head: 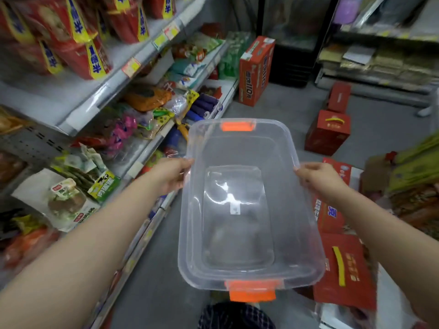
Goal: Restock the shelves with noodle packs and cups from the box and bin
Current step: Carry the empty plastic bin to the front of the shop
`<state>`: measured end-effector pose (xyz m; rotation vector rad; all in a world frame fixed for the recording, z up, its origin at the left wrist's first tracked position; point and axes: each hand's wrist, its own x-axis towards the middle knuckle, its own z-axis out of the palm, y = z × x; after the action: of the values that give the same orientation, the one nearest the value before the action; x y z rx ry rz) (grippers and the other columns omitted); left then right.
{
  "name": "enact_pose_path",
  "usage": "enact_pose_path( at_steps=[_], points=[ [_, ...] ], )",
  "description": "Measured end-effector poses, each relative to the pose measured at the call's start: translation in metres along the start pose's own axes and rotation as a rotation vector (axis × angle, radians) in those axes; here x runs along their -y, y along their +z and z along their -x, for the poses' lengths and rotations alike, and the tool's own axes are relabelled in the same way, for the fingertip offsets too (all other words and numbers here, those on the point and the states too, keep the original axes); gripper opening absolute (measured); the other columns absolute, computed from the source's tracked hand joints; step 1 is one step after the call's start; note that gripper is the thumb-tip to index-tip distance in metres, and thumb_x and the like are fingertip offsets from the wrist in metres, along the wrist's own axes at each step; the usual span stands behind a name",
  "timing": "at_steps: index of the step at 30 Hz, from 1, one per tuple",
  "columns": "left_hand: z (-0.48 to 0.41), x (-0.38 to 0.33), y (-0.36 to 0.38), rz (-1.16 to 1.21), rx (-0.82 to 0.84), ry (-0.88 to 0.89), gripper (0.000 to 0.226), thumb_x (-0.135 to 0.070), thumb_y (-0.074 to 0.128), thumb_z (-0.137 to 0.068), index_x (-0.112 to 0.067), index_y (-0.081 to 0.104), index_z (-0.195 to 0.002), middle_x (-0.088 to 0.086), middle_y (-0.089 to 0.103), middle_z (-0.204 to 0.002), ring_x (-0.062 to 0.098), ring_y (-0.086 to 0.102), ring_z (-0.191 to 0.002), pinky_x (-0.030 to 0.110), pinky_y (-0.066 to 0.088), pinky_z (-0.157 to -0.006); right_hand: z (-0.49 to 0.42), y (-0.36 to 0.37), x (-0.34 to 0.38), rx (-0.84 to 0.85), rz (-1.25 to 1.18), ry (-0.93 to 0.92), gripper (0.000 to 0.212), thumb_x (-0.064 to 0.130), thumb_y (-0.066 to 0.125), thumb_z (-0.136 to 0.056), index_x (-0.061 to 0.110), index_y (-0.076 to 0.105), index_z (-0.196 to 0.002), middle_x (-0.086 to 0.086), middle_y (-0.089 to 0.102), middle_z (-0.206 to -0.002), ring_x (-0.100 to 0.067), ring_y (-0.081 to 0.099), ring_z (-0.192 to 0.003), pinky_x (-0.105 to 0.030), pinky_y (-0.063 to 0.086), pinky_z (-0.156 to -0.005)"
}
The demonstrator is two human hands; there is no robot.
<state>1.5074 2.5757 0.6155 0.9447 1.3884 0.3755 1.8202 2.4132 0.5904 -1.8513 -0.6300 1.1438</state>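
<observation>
We are holding the clear plastic bin [247, 205] out in front of us over the aisle floor [280, 98], one hand on each long side. Our left hand [172, 175] grips the left rim with the fingers curled round the edge, and our right hand [317, 178] pinches the right rim the same way, so both are closed on the bin and carry it roughly level. The bin has orange latches [238, 126] at its far and near ends, and we can see straight through its bottom: nothing lies in it, no packs and no cups. From that we judge that the bin's share of the restocking is finished, or nearly so. To our left the shelves [99, 100] run down the aisle; the upper one carries red and yellow noodle packs [78, 41], fairly full where we can see it, while the lower tiers hold mixed bags of other goods, blurred in places. Several red boxes [256, 70] stand or lie on the floor ahead and to our right; whether any of them is the box named in the task, and whether it still has noodles inside, we cannot tell, since none shows an open top. What seems left, then, is to put the empty bin away and check the box for remaining stock.
</observation>
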Motion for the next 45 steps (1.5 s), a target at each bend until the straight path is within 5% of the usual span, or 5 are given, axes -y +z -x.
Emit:
enact_pose_path(
  at_steps=[7, 15, 22, 35, 45],
  points=[
    [0.05, -0.068, 0.019, -0.053, 0.014, 0.129, 0.017, -0.019, 0.053, -0.101, -0.011, 0.066, -0.093, 0.008, 0.068, -0.081, 0.017, 0.064, -0.064, 0.028, 0.054, -0.061, 0.054, -0.045, 0.043, 0.275, -0.22, 0.217, 0.022, 0.018, 0.057, -0.097, 0.02, 0.07, -0.116, 0.0, 0.056, -0.074, -0.01, 0.036, -0.058, -0.021, 0.049, -0.048],
    [0.078, -0.084, 0.046, -0.354, -0.086, 0.401, 0.026, -0.043, 0.057, -0.098, -0.02, 0.058, -0.109, 0.012, 0.067, -0.092, 0.027, 0.062, -0.074, 0.036, 0.053, -0.062, 0.109, -0.082, 0.082, 0.112, -0.305, -0.024, 0.025, 0.015, 0.056, -0.098, 0.026, 0.072, -0.115, -0.01, 0.071, -0.108, -0.024, 0.061, -0.089, -0.043, 0.05, -0.089],
    [0.086, -0.107, 0.074, -0.351, 0.186, 0.469, 0.026, -0.048, 0.051, -0.099, -0.032, 0.058, -0.118, 0.002, 0.064, -0.095, 0.015, 0.056, -0.062, 0.023, 0.048, -0.047, 0.167, -0.097, 0.088, -0.114, -0.387, -0.099, 0.025, 0.013, 0.052, -0.1, 0.021, 0.067, -0.117, -0.001, 0.074, -0.085, -0.008, 0.067, -0.061, -0.021, 0.052, -0.049],
    [0.106, -0.119, 0.042, -0.361, 0.663, 0.494, 0.03, -0.037, 0.062, -0.096, -0.038, 0.054, -0.124, 0.0, 0.076, -0.097, 0.02, 0.073, -0.083, 0.037, 0.059, -0.064, 0.276, -0.024, 0.071, -0.49, -0.514, -0.103, 0.025, 0.011, 0.055, -0.098, 0.015, 0.069, -0.118, -0.017, 0.069, -0.118, -0.033, 0.063, -0.105, -0.052, 0.047, -0.097],
    [0.185, -0.059, 0.094, -0.551, 0.985, 0.464, 0.023, -0.029, 0.064, -0.095, -0.028, 0.06, -0.117, 0.007, 0.074, -0.106, 0.027, 0.068, -0.094, 0.046, 0.056, -0.082, 0.439, 0.021, -0.015, -0.771, -0.644, 0.029, 0.02, 0.013, 0.057, -0.097, 0.019, 0.072, -0.108, 0.0, 0.059, -0.075, -0.013, 0.05, -0.061, -0.021, 0.046, -0.054]
  ],
)
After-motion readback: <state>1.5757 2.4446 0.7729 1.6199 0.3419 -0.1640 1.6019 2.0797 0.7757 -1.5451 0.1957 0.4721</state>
